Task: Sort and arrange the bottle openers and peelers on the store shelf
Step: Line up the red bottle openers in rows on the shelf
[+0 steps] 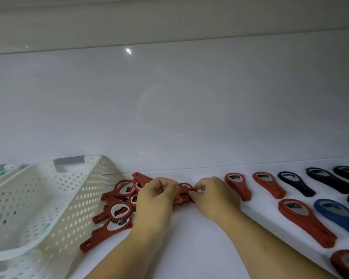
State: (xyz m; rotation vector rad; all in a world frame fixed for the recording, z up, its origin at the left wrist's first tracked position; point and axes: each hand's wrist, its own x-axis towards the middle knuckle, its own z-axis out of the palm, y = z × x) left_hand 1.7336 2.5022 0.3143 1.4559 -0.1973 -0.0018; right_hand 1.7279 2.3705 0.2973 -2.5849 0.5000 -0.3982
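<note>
A loose heap of red bottle openers lies on the white shelf beside a basket. My left hand and my right hand meet over the heap's right end, and both pinch a small stack of red openers between them. To the right, red openers lie in neat stacks, with another red stack nearer me. Black openers and a blue stack continue the rows toward the right edge.
A white perforated plastic basket with a grey handle lies tipped at the left, another basket behind it. The glossy white back wall of the shelf rises close behind the openers.
</note>
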